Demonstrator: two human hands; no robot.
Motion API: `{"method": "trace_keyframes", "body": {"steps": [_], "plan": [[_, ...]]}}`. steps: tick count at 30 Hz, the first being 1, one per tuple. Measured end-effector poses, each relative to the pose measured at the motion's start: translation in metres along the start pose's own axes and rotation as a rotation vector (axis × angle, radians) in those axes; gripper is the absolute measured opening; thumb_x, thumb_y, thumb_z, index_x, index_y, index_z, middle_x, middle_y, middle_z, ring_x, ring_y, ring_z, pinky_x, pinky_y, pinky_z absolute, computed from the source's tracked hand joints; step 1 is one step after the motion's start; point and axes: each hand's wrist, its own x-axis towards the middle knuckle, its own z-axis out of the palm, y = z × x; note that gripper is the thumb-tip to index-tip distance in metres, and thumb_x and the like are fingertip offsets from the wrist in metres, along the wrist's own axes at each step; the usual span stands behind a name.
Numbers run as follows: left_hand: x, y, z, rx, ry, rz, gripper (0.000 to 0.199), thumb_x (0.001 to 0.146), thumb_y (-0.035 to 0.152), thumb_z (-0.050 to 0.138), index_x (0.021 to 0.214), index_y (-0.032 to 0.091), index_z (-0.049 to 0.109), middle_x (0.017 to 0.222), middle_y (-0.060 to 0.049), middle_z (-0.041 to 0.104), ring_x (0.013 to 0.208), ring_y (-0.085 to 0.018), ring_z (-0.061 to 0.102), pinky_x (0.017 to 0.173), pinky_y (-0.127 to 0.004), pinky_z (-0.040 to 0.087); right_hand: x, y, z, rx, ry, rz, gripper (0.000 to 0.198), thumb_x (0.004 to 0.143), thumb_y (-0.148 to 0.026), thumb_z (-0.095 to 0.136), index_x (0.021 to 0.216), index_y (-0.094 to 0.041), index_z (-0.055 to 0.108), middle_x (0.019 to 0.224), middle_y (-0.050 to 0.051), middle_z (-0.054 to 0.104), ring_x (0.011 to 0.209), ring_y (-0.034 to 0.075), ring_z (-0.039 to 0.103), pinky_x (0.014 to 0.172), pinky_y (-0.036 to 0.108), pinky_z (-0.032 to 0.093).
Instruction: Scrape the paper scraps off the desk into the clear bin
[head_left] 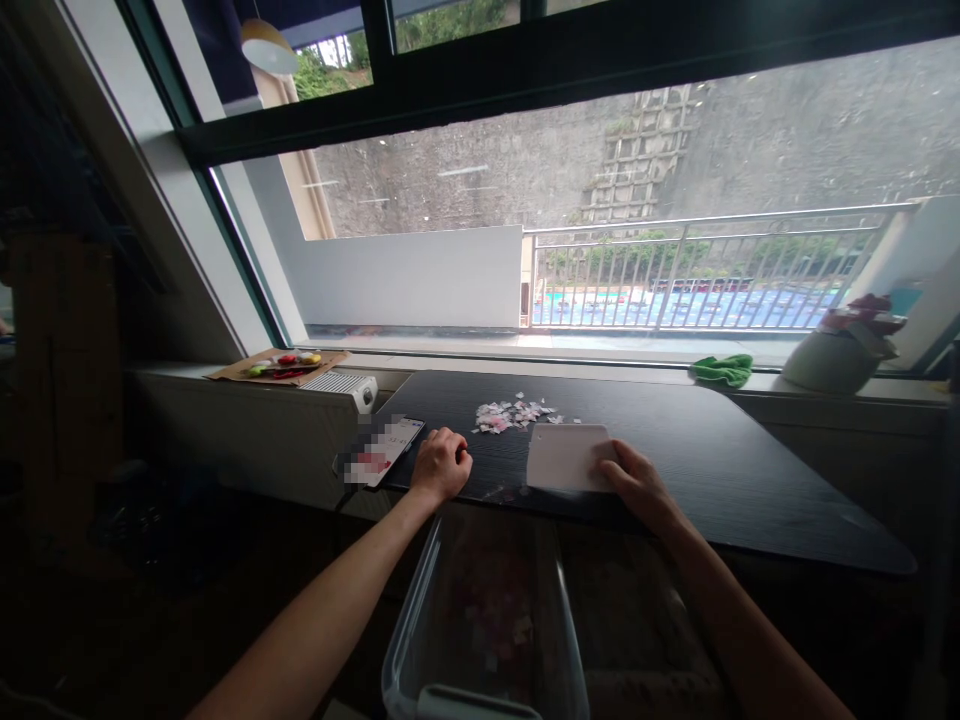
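My right hand (637,478) grips the right edge of a thin white rectangular board (564,458) with a small hole near its upper left corner. The board is tilted over the dark table (675,430), close to its near edge. My left hand (444,465) is closed with curled fingers at the table's near edge; whatever it may hold is hidden. Beyond both hands lies a loose pile of small white and pinkish paper scraps (510,414). A clear plastic bin (566,620) stands below the table edge, with similar scraps dimly visible inside.
Left of my left hand lies a phone (394,450), partly blurred out. Along the windowsill are a brown board with colourful items (281,366), a green cloth (721,370) and a pale rounded container (832,350). A white radiator (341,390) stands beside the table's left end.
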Motion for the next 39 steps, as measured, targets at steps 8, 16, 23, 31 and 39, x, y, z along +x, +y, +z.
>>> {"method": "trace_keyframes", "body": {"steps": [8, 16, 23, 31, 39], "plan": [[0.000, 0.000, 0.000, -0.007, 0.004, 0.006, 0.013, 0.076, 0.016, 0.051, 0.077, 0.019, 0.063, 0.085, -0.006, 0.062, 0.085, -0.020, 0.054, 0.080, -0.034, 0.044, -0.003, -0.003, -0.002, 0.171, -0.151, -0.011, 0.025, 0.065, -0.037, 0.062, 0.082, -0.019, 0.062, 0.074, 0.001, 0.064, 0.069, 0.018, 0.058, 0.060, 0.028, 0.048], [-0.001, 0.000, -0.001, -0.005, 0.002, -0.005, 0.013, 0.075, 0.016, 0.051, 0.077, 0.020, 0.063, 0.085, -0.005, 0.062, 0.086, -0.020, 0.054, 0.081, -0.033, 0.044, 0.003, 0.005, 0.006, 0.132, -0.176, 0.006, 0.027, 0.067, -0.037, 0.062, 0.087, -0.019, 0.062, 0.077, 0.002, 0.066, 0.071, 0.019, 0.062, 0.064, 0.031, 0.051], [-0.001, 0.001, -0.002, -0.011, -0.008, -0.008, 0.013, 0.076, 0.017, 0.051, 0.078, 0.020, 0.063, 0.087, -0.006, 0.062, 0.087, -0.021, 0.054, 0.082, -0.035, 0.044, -0.003, -0.007, 0.014, 0.122, -0.233, -0.051, 0.023, 0.066, -0.036, 0.062, 0.081, -0.018, 0.063, 0.074, 0.001, 0.066, 0.068, 0.018, 0.059, 0.060, 0.029, 0.049], [0.000, 0.002, -0.003, -0.003, -0.026, -0.013, 0.012, 0.077, 0.017, 0.051, 0.078, 0.020, 0.063, 0.087, -0.006, 0.063, 0.088, -0.021, 0.054, 0.083, -0.034, 0.044, -0.004, -0.001, 0.009, 0.115, -0.060, -0.002, 0.022, 0.067, -0.031, 0.056, 0.084, -0.019, 0.063, 0.073, 0.000, 0.065, 0.068, 0.018, 0.058, 0.059, 0.027, 0.047], [-0.001, 0.002, -0.002, 0.004, -0.026, -0.016, 0.013, 0.077, 0.016, 0.051, 0.078, 0.019, 0.063, 0.086, -0.005, 0.062, 0.088, -0.021, 0.054, 0.081, -0.033, 0.043, 0.002, 0.007, 0.008, 0.139, 0.245, 0.040, 0.030, 0.070, -0.037, 0.056, 0.093, -0.018, 0.060, 0.080, 0.004, 0.068, 0.073, 0.020, 0.062, 0.066, 0.031, 0.050]]}}
